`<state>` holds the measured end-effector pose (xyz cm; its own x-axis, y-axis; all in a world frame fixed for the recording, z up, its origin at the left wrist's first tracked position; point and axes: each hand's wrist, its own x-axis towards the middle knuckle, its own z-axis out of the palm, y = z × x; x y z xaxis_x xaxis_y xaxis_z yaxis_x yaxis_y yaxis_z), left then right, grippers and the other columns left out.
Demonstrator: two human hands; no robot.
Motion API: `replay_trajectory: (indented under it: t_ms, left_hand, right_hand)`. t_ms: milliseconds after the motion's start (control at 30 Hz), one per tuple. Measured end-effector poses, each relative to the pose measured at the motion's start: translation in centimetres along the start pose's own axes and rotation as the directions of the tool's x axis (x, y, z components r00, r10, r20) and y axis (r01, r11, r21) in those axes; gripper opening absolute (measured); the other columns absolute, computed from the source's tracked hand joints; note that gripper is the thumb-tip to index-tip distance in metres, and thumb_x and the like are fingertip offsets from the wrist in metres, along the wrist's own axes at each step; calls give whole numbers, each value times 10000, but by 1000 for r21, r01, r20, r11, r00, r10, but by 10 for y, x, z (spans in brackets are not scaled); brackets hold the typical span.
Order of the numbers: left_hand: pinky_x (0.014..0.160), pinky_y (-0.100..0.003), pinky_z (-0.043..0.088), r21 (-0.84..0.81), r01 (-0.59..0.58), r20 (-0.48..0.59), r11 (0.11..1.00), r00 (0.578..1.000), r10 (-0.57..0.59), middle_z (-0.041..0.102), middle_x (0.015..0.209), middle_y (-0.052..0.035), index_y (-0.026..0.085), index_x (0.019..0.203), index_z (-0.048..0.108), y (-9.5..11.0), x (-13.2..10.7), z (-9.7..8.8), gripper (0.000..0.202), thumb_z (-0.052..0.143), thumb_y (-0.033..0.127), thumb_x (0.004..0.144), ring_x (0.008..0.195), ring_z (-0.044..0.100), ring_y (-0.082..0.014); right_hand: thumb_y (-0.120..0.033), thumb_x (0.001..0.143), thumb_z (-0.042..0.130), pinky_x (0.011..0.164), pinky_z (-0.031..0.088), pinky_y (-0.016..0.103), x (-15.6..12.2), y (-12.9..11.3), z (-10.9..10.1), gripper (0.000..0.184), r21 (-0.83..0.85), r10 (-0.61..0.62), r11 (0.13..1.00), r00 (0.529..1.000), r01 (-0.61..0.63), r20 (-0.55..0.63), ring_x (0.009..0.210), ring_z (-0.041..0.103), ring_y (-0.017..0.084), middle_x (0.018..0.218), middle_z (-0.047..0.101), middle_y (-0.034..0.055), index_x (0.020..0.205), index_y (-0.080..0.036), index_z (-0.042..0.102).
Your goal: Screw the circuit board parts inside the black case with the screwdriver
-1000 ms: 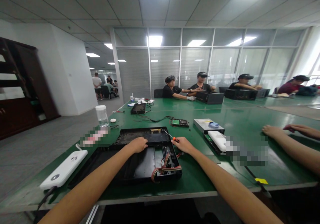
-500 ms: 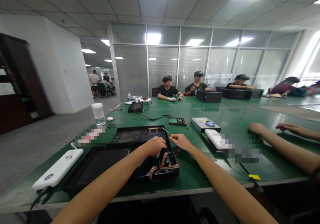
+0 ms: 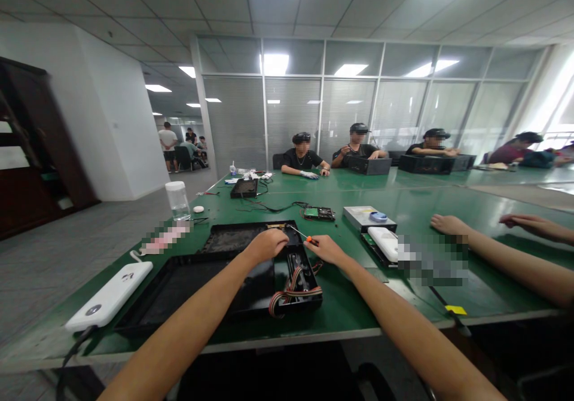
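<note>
My right hand is closed around the handle of a screwdriver with an orange and black grip. Its thin shaft points left, the tip at the far right corner of an open black metal case. Over the case, my left hand has its fingers curled together near a brass-coloured strip on the far edge; what they hold, if anything, is hidden. A bundle of striped wires loops over the case's near right corner.
Left of the case lie a white power bank and a clear jar. A circuit board sits beyond it. On the right are a silver drive, a white device and another person's hand. Co-workers sit across the green table.
My left hand has moved left and up, towards the brass-coloured strip, uncovering more of the case's right side. My right hand keeps the screwdriver in nearly the same place.
</note>
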<state>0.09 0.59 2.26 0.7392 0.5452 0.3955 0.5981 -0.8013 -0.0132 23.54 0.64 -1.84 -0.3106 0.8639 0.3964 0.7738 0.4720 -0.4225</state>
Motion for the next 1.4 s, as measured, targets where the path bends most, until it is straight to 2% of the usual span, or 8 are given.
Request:
replay_trajectory:
  t_ms: [100,233,400,500,700,1000,1200,1400]
  left_hand:
    - [732,-221,395,-20,136,12,991,991,-136,619,815,-44,147,849,605,-14,-5,-12,201,428,238,823,752,549,-139]
    - [600,-178,392,-62,220,201,974,958,-204,614,630,-13,140,704,633,-33,-13,-23,254,455,295,796,583,542,-101]
    - [526,-137,381,-3,303,492,953,830,-262,633,629,9,174,714,672,-46,-20,-30,131,576,150,628,575,561,-86]
    - [537,-149,403,162,311,534,937,771,-348,653,713,-12,193,747,675,-41,-22,-31,244,603,76,545,651,590,-121]
    - [631,-271,459,452,158,365,878,865,-344,634,773,-138,117,751,647,-18,-32,-23,161,510,56,692,731,610,-209]
    - [559,-257,421,505,-65,282,861,955,-94,588,755,-134,85,744,598,-23,-56,-11,136,473,30,746,721,558,-209]
    - [663,-235,403,251,-63,188,966,982,15,558,805,-53,147,818,545,-19,-51,-26,124,422,156,835,770,522,-156]
    - [703,-202,388,-2,-62,202,998,977,61,556,818,-24,161,825,553,-19,-57,-11,145,423,220,848,765,515,-124]
  right_hand:
    - [-504,792,368,510,275,205,1,3,1,447,2,-1,1000,1000,1,3,532,428,107,583,535,8,691,-139,606]
    - [-497,785,385,514,281,203,4,8,5,427,8,5,1000,1000,-5,13,527,435,106,575,537,5,706,-143,612]
    - [-503,775,401,505,279,207,5,13,8,427,-4,29,1000,999,-28,21,526,438,110,573,546,11,686,-146,616]
    - [-498,778,401,507,282,208,5,14,8,420,-7,27,1000,999,-27,32,521,438,110,565,543,6,689,-149,617]
    - [-491,781,403,498,271,206,4,13,7,416,-6,20,1000,999,-19,35,522,436,107,569,542,7,700,-144,618]
    - [-502,786,389,514,286,207,3,12,5,431,-10,-7,1000,1000,8,27,524,441,110,571,546,7,687,-150,616]
    - [-496,783,397,516,285,204,3,9,2,421,-10,6,1000,999,-6,44,531,437,107,579,546,5,704,-146,616]
    - [-507,784,386,509,274,202,1,7,2,434,-10,2,1000,999,-2,52,529,425,104,580,540,3,693,-145,608]
